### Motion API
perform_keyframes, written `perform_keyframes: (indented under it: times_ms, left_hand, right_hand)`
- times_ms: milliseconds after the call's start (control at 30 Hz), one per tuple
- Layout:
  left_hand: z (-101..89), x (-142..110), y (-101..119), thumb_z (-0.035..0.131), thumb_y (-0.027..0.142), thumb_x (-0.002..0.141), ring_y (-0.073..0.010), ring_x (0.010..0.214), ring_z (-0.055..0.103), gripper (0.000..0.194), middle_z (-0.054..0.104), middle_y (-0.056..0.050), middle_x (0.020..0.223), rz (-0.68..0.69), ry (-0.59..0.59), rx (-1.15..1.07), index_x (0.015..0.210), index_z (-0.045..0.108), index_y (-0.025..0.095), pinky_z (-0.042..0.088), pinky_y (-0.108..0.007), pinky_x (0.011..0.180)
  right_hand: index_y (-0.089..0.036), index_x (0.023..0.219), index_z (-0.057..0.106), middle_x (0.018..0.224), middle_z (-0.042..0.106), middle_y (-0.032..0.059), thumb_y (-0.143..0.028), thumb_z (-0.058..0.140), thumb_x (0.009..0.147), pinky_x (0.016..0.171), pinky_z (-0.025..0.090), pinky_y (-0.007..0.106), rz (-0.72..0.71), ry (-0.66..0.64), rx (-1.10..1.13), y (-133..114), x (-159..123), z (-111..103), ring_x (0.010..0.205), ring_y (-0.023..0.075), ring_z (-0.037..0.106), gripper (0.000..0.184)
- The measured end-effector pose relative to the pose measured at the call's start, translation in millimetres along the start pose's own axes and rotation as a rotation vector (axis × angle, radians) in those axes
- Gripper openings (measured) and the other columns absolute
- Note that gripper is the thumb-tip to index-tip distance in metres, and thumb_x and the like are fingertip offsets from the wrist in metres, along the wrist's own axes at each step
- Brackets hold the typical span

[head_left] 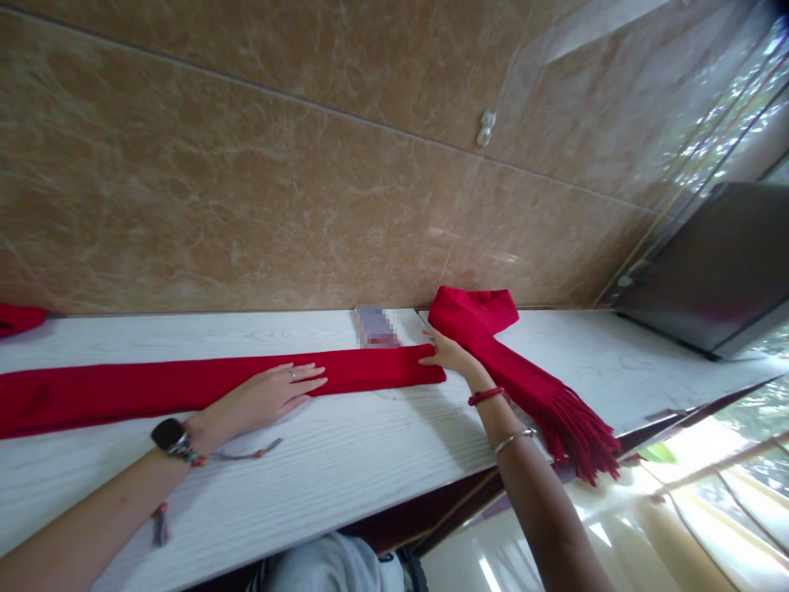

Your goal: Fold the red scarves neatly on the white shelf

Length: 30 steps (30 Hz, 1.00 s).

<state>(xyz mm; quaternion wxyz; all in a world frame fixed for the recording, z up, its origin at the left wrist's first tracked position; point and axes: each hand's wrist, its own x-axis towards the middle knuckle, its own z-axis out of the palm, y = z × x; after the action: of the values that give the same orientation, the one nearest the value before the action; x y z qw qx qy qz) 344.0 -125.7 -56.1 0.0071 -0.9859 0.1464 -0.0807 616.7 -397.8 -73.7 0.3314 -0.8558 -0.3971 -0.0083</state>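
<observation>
A long red scarf (185, 393) lies flat across the white table as a folded strip, running off the left edge of the view. My left hand (268, 393) rests on it with the fingers stretched out flat and a ring on one finger. At the strip's right end, my right hand (447, 353) touches the cloth, thumb and fingers apart. Just right of that hand, a red fringed length of cloth (518, 366) lies bent over itself, its tassels (585, 436) hanging past the front edge. Whether it joins the strip is hidden by my hand.
Behind the strip, a pixelated flat object (376, 327) lies on the white table (277, 469). More red cloth (21, 319) is at the far left. A dark box-shaped appliance (708, 263) stands at the right end. A brown marbled wall (277, 189) rises behind.
</observation>
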Motion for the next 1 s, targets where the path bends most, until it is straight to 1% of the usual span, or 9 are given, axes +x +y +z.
perform_keyframes:
  times_ms: [100, 200, 267, 367, 467, 633, 733, 833, 1000]
  left_hand:
    - [-0.8, 0, 1, 0.038, 0.026, 0.093, -0.0166, 0.118, 0.045, 0.034, 0.049, -0.002, 0.131, 0.014, 0.052, -0.021, 0.124, 0.051, 0.025, 0.033, -0.032, 0.101]
    - [-3.3, -1, 4, 0.040, 0.023, 0.092, -0.0165, 0.109, 0.052, 0.031, 0.054, -0.003, 0.125, -0.002, 0.105, 0.009, 0.118, 0.057, 0.024, 0.040, -0.030, 0.094]
    - [-4.6, -2, 7, 0.041, 0.020, 0.091, -0.0162, 0.101, 0.055, 0.030, 0.058, -0.004, 0.117, -0.022, 0.119, 0.061, 0.114, 0.059, 0.023, 0.043, -0.029, 0.089]
    - [-5.3, -1, 12, 0.046, 0.018, 0.089, -0.0174, 0.096, 0.055, 0.027, 0.061, -0.005, 0.107, -0.039, 0.120, 0.149, 0.111, 0.060, 0.021, 0.044, -0.031, 0.085]
    - [-5.2, 0, 14, 0.049, 0.014, 0.086, -0.0179, 0.094, 0.055, 0.029, 0.060, -0.006, 0.104, -0.033, 0.108, 0.216, 0.113, 0.058, 0.019, 0.045, -0.030, 0.082]
    - [-9.7, -2, 17, 0.049, 0.008, 0.083, -0.0180, 0.088, 0.055, 0.028, 0.060, -0.007, 0.094, -0.061, 0.118, 0.319, 0.108, 0.059, 0.016, 0.046, -0.027, 0.073]
    - [-14.2, -4, 17, 0.044, 0.009, 0.086, -0.0163, 0.081, 0.055, 0.023, 0.059, -0.006, 0.088, -0.056, 0.134, 0.347, 0.099, 0.061, 0.016, 0.045, -0.026, 0.068]
    - [-14.6, -6, 16, 0.044, 0.009, 0.087, -0.0149, 0.080, 0.055, 0.022, 0.058, -0.005, 0.088, 0.018, 0.125, 0.304, 0.100, 0.060, 0.018, 0.045, -0.025, 0.069]
    - [-11.1, -6, 14, 0.047, 0.014, 0.087, -0.0133, 0.079, 0.055, 0.021, 0.058, -0.004, 0.093, 0.017, 0.077, 0.187, 0.102, 0.060, 0.020, 0.044, -0.023, 0.069]
  right_hand:
    - [-0.014, 0.118, 0.054, 0.105, 0.059, 0.0121, -0.009, 0.075, 0.054, 0.088, 0.044, 0.042, -0.037, 0.014, -0.047, -15, -1, -4, 0.095, 0.0247, 0.057, 0.067]
    - [-0.017, 0.106, 0.061, 0.105, 0.059, 0.0102, -0.015, 0.070, 0.064, 0.090, 0.043, 0.038, -0.289, 0.023, -0.084, -40, -7, -9, 0.098, 0.0221, 0.055, 0.043]
    - [-0.018, 0.099, 0.064, 0.099, 0.062, 0.0081, -0.023, 0.065, 0.073, 0.087, 0.045, 0.034, -0.499, -0.035, -0.074, -59, -14, -9, 0.094, 0.0191, 0.057, 0.026]
    - [-0.017, 0.095, 0.065, 0.094, 0.066, 0.0070, -0.028, 0.061, 0.077, 0.083, 0.046, 0.029, -0.656, -0.175, -0.096, -82, -24, -4, 0.090, 0.0170, 0.059, 0.022]
    - [-0.016, 0.097, 0.065, 0.096, 0.066, 0.0082, -0.023, 0.060, 0.076, 0.081, 0.046, 0.029, -0.661, -0.254, -0.246, -94, -30, 6, 0.090, 0.0178, 0.059, 0.023]
    - [-0.017, 0.095, 0.066, 0.098, 0.065, 0.0079, -0.010, 0.050, 0.077, 0.078, 0.045, 0.026, -0.650, -0.245, -0.426, -97, -33, 12, 0.088, 0.0165, 0.059, 0.025]
    - [-0.017, 0.088, 0.066, 0.091, 0.066, 0.0073, -0.007, 0.047, 0.077, 0.075, 0.044, 0.024, -0.665, -0.194, -0.429, -95, -34, 7, 0.083, 0.0152, 0.058, 0.024]
    - [-0.016, 0.081, 0.065, 0.082, 0.065, 0.0056, -0.007, 0.049, 0.074, 0.069, 0.043, 0.023, -0.638, -0.146, -0.367, -93, -33, 4, 0.076, 0.0144, 0.057, 0.019]
    - [-0.016, 0.074, 0.063, 0.075, 0.064, 0.0023, -0.005, 0.053, 0.068, 0.061, 0.041, 0.020, -0.576, -0.317, -0.301, -87, -30, 6, 0.066, 0.0113, 0.055, 0.016]
